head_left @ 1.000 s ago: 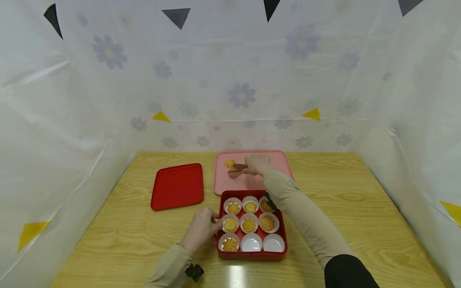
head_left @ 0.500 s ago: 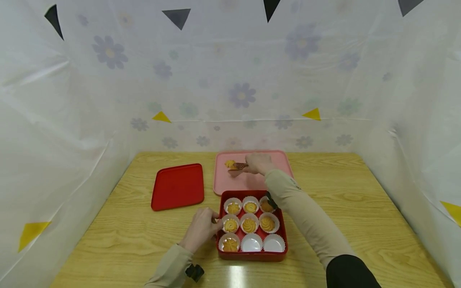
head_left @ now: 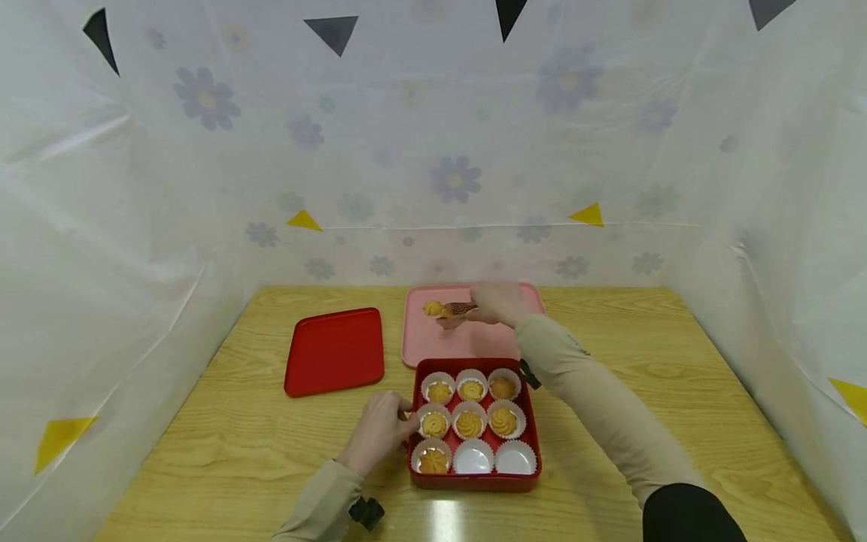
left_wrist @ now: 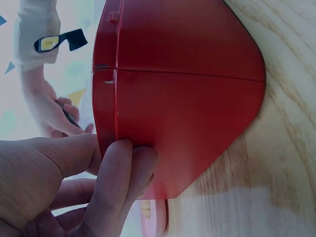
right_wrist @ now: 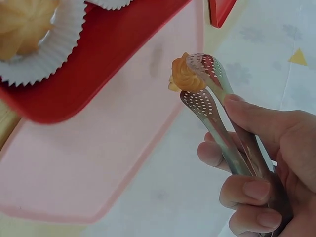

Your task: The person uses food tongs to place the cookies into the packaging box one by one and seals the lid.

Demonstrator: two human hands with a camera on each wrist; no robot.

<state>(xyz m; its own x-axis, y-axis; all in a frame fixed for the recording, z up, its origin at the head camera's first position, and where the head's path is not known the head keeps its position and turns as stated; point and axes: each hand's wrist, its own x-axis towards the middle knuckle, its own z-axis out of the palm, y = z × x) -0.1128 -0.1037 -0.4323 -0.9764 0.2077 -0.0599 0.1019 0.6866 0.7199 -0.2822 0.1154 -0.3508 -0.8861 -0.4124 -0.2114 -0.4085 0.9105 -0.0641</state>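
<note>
Steel tongs (right_wrist: 217, 106) sit in the right hand (head_left: 497, 303), fingers curled round their handles, and the perforated tips are clamped together on one swirled cookie (right_wrist: 185, 76). That grip hangs above the far part of the pink tray (head_left: 433, 348), with the cookie just off the tray's surface. Nearer the person than the grip, touching the tray's near edge, stands the red box (head_left: 531, 440), its nine white paper cups in three rows. Cookies fill the two rows closest to the grip and the left cup of the nearest row; the other two cups (head_left: 473, 457) hold nothing. The right forearm reaches over the worktop (head_left: 643, 354) just past the box's right side, not covering the cups. To the left of the grip, well apart from it, a red lid (head_left: 334, 351) lies flat on the worktop. The left hand (head_left: 376, 430) rests against the box's left wall, fingers bent and touching its side, thumb near the rim.
</note>
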